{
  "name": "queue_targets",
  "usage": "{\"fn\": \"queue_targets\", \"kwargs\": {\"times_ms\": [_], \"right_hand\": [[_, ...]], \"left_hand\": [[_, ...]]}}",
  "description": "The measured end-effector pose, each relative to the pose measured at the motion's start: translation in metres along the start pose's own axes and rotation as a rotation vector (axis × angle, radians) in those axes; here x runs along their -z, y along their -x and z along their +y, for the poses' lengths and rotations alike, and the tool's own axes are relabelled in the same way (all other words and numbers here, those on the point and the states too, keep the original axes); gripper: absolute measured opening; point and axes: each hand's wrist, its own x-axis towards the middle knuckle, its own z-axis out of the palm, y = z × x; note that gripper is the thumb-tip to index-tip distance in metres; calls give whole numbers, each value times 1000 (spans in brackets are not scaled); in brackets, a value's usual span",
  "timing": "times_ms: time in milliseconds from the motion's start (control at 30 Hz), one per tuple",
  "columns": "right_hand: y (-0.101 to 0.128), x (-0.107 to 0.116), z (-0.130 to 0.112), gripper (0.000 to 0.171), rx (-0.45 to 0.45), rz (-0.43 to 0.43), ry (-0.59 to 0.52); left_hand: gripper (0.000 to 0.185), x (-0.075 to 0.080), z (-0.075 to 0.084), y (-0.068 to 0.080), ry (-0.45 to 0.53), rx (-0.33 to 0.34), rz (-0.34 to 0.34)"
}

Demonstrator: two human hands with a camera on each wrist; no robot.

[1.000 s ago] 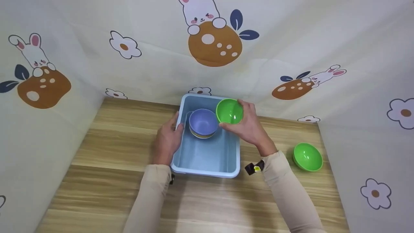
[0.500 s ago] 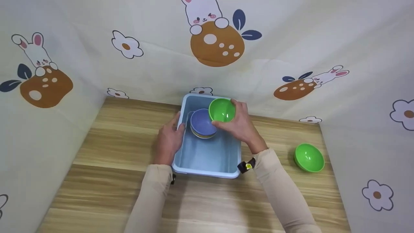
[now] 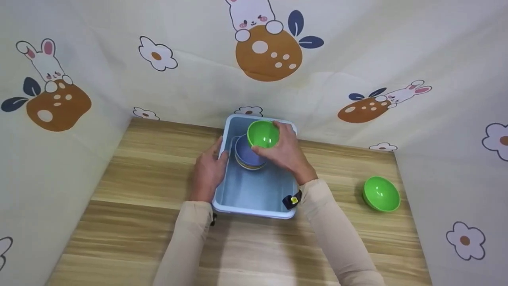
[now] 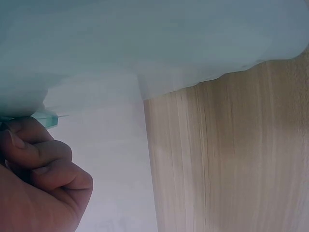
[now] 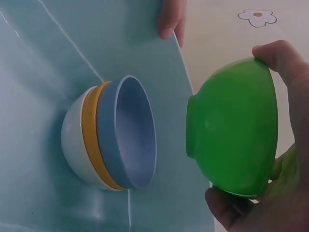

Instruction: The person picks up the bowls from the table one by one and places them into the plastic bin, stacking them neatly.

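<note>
Here, at the left, the rim of the light blue rectangular plastic tub (image 3: 222,174) is held by the left hand (image 3: 207,172), its fingers curled over the left wall. Inside the tub, a stack of three nested bowls (image 5: 113,140) is seen: white, yellow and blue-purple on top. Just above this stack, a green round plastic bowl (image 3: 262,134) is gripped at its rim by the right hand (image 3: 286,153), thumb and fingers closed around it. The bowl's mouth is turned upward, slightly tilted; it is not yet set in the stack. At the far right, a second green plastic bowl (image 3: 381,194) is left on the wooden table (image 3: 151,178).
</note>
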Motion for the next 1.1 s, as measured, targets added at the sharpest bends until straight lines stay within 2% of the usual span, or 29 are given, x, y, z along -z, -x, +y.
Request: {"fn": "queue_targets", "kwargs": {"times_ms": [200,467,800,1100], "right_hand": [[-5,-9,-1,111,-6,6,23],[-9,-15,-2,112,-37,-30,6],[-11,-26,-6,111,-85,-6,28],[-17,-35,1,111,-98,-11,33]], "left_hand": [[53,-1,-3,0,30,-47,34],[54,-1,-2,-1,4,-33,19],[54,0,0,-1,16,-6,-2],[53,0,-2,0,-12,-39,40]]}}
